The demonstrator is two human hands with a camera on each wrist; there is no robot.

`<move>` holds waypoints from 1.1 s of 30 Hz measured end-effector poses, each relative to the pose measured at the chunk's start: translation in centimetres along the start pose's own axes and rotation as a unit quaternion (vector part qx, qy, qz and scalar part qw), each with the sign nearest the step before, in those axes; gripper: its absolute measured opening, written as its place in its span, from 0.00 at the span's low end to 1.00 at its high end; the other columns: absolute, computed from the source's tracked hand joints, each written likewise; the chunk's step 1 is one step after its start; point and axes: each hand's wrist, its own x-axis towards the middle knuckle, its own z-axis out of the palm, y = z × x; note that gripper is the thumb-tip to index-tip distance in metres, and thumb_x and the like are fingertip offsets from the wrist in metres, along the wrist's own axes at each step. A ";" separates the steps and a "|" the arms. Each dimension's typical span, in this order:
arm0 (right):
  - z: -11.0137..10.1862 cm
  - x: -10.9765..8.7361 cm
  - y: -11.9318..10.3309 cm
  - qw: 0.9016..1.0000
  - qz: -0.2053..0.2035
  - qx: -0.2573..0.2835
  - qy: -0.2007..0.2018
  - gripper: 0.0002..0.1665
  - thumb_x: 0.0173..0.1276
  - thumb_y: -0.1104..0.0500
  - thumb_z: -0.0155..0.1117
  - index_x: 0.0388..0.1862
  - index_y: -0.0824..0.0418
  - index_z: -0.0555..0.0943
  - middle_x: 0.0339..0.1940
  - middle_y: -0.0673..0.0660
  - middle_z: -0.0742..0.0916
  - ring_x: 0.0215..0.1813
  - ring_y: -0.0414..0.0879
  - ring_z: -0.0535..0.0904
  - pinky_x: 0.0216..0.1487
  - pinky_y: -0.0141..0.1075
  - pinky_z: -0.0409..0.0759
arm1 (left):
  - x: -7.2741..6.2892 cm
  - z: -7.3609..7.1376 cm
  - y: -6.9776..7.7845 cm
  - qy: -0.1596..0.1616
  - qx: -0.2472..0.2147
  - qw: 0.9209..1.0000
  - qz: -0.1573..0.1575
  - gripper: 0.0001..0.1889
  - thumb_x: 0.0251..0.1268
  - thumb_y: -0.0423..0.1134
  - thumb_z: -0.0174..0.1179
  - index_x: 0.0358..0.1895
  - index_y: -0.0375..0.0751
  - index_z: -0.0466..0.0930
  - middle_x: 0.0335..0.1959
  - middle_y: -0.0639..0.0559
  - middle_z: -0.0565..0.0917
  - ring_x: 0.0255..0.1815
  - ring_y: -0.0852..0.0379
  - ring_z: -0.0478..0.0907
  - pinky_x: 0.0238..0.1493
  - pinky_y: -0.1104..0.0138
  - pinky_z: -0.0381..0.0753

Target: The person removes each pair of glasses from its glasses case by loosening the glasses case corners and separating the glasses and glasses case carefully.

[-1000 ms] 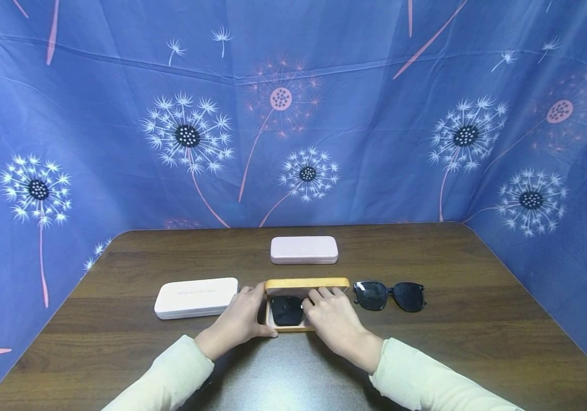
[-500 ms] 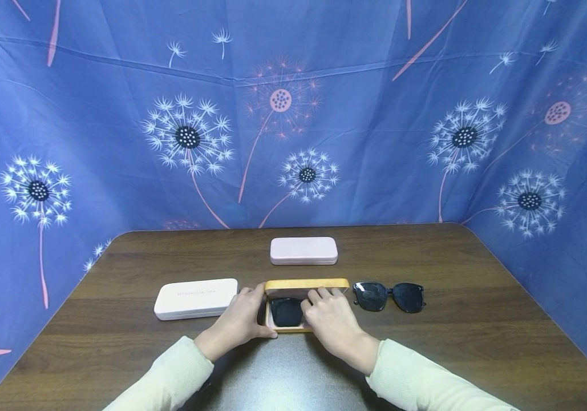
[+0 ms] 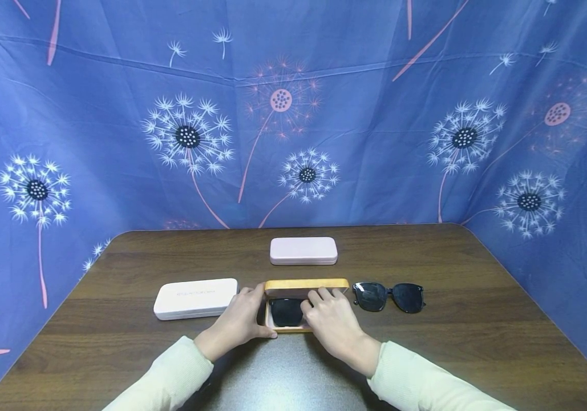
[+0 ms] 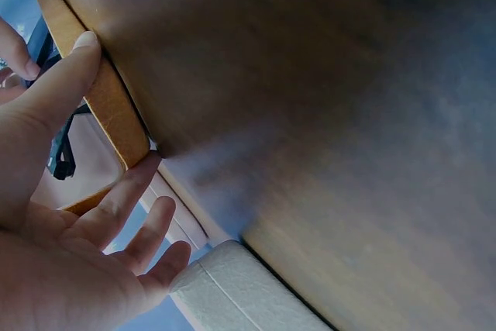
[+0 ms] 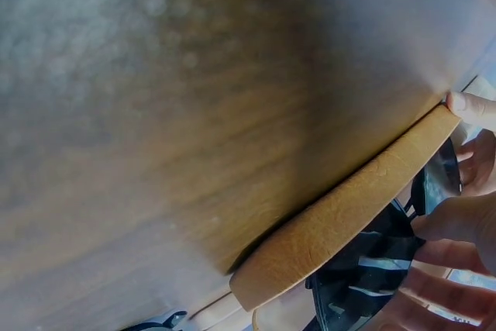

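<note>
A yellow-orange glasses case [image 3: 306,283] stands with its lid raised at the middle of the table, and a pair of dark sunglasses [image 3: 287,312] lies inside. My left hand [image 3: 242,317] grips the case's left end, its thumb on the front wall and a finger at the side, as the left wrist view shows. Reaching into the case, my right hand [image 3: 333,319] pinches the sunglasses near the bridge; the right wrist view shows the dark frame [image 5: 364,269] between thumb and fingers. That hand hides the right lens in the head view.
A white glasses case [image 3: 195,299] lies closed beside my left hand. Behind the open case is a pale pink closed case [image 3: 304,251]. Another pair of black sunglasses [image 3: 389,297] lies on the wooden table [image 3: 478,342] to the right. A blue patterned cloth [image 3: 375,142] hangs behind.
</note>
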 end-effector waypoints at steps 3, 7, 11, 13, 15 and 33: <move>0.0 0.0 0.0 1.000 0.002 0.004 0.015 0.11 0.44 0.49 0.72 0.22 0.53 0.81 0.22 0.50 0.81 0.27 0.43 0.77 0.22 0.33 0.71 | 0.0 0.0 0.0 0.003 0.000 1.000 0.002 0.48 0.25 0.50 0.77 0.56 0.31 0.66 0.46 0.40 0.81 0.44 0.44 0.75 0.45 0.52 0.74; -0.1 0.0 0.1 1.000 0.005 0.004 0.030 0.10 0.46 0.50 0.71 0.21 0.53 0.80 0.22 0.50 0.81 0.27 0.44 0.77 0.23 0.33 0.72 | 0.1 0.0 -0.1 0.006 -0.001 1.000 0.003 0.47 0.25 0.50 0.77 0.55 0.31 0.66 0.45 0.41 0.81 0.46 0.43 0.75 0.45 0.51 0.74; -0.3 0.0 0.3 0.999 0.005 0.004 0.034 0.10 0.46 0.50 0.70 0.21 0.53 0.80 0.22 0.50 0.81 0.28 0.44 0.77 0.24 0.34 0.73 | 0.1 0.0 -0.1 0.006 -0.004 1.000 0.004 0.47 0.25 0.50 0.77 0.55 0.32 0.66 0.45 0.42 0.81 0.46 0.43 0.75 0.46 0.50 0.74; -0.5 -0.1 0.4 0.999 0.007 0.005 0.035 0.10 0.45 0.51 0.71 0.21 0.54 0.80 0.22 0.50 0.81 0.28 0.44 0.77 0.25 0.34 0.73 | 0.1 0.0 -0.1 0.006 -0.005 1.000 0.005 0.46 0.25 0.50 0.77 0.54 0.33 0.67 0.45 0.42 0.81 0.46 0.43 0.75 0.46 0.50 0.74; -0.6 -0.1 0.5 0.999 0.010 0.009 0.039 0.10 0.44 0.52 0.72 0.21 0.54 0.80 0.22 0.50 0.81 0.28 0.44 0.77 0.25 0.34 0.73 | 0.1 0.0 -0.2 0.007 -0.007 1.000 0.006 0.46 0.25 0.50 0.77 0.54 0.33 0.67 0.44 0.43 0.81 0.46 0.43 0.75 0.46 0.50 0.74; -1.8 -1.6 2.4 0.999 0.037 0.024 0.028 0.08 0.40 0.60 0.70 0.21 0.55 0.79 0.24 0.50 0.82 0.29 0.45 0.77 0.25 0.34 0.72 | 0.1 0.1 -0.2 0.006 -0.003 1.000 0.010 0.44 0.25 0.51 0.77 0.51 0.33 0.68 0.38 0.48 0.81 0.47 0.43 0.75 0.46 0.50 0.74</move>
